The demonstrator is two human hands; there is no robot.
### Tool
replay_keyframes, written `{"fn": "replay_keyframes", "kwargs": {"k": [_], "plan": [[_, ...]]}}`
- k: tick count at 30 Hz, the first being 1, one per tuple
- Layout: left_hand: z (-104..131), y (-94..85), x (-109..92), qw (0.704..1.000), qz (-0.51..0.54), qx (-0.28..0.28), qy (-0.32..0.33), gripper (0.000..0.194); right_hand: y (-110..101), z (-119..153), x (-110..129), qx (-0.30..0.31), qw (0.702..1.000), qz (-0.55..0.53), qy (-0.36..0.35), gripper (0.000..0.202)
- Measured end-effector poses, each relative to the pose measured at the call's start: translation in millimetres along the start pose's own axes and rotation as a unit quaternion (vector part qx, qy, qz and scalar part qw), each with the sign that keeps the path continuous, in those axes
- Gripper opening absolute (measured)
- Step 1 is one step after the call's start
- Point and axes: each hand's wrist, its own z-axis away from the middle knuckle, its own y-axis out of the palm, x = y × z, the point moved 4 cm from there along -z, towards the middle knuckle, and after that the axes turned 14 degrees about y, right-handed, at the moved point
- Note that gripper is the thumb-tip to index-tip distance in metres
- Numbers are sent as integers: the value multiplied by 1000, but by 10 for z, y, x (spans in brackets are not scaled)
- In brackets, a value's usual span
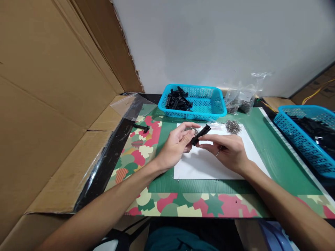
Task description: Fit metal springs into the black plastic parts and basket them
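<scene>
My left hand (175,143) grips a narrow black plastic part (202,134) between thumb and fingers, tilted above a white sheet of paper (204,167). At the lower end of that part, the thumb and forefinger of my right hand (228,148) come together in a pinch, touching or very near it. Whatever small thing lies between those fingertips is too small to make out. A thin silvery item (217,152) shows by the curled fingers of the right hand. Behind my hands lie a pile of small metal pieces (232,127) and a second pile (192,129), partly hidden by my left hand.
A blue basket (193,115) holding black parts (178,99) stands at the back. Another blue basket (300,139) with black parts is at the right. Clear bags (240,99) of metal pieces stand behind. One black part (142,128) lies left. Cardboard (47,87) walls the left side.
</scene>
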Motion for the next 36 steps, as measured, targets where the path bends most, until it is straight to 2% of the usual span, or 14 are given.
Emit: {"fn": "replay_keyframes", "kwargs": {"k": [5, 9, 12, 14, 18, 21, 23, 28, 33, 36], "plan": [[13, 6, 25, 1000, -12, -2, -12, 41, -24, 7, -3, -24, 999, 29, -21, 9], [33, 5, 74, 1000, -21, 2, -22, 40, -3, 13, 3, -10, 999, 42, -34, 14], [46, -35, 42, 994, -113, 11, 4, 40, 5, 14, -36, 16, 998, 52, -15, 16], [52, -50, -23, 974, -218, 36, 45, 39, -1, 5, -96, 39, 997, 58, 19, 18], [65, -39, -129, 910, -398, 71, 97, 31, -15, -28, -239, 124, 983, 61, 118, 22], [75, -20, -164, 866, -477, 68, 133, 41, -26, -48, -267, 187, 968, 49, 159, 22], [83, -14, -148, 849, -504, 72, 143, 41, -32, -61, -253, 208, 962, 42, 173, 21], [88, -48, -53, 841, -519, 74, 130, 20, -15, -65, -246, 233, 955, 31, 180, 22], [84, -70, 0, 841, -522, 78, 117, 21, -40, -54, -297, 246, 950, 31, 189, 17], [88, -77, 34, 844, -518, 82, 114, 19, -75, -57, -278, 256, 946, 35, 194, 25]]}}
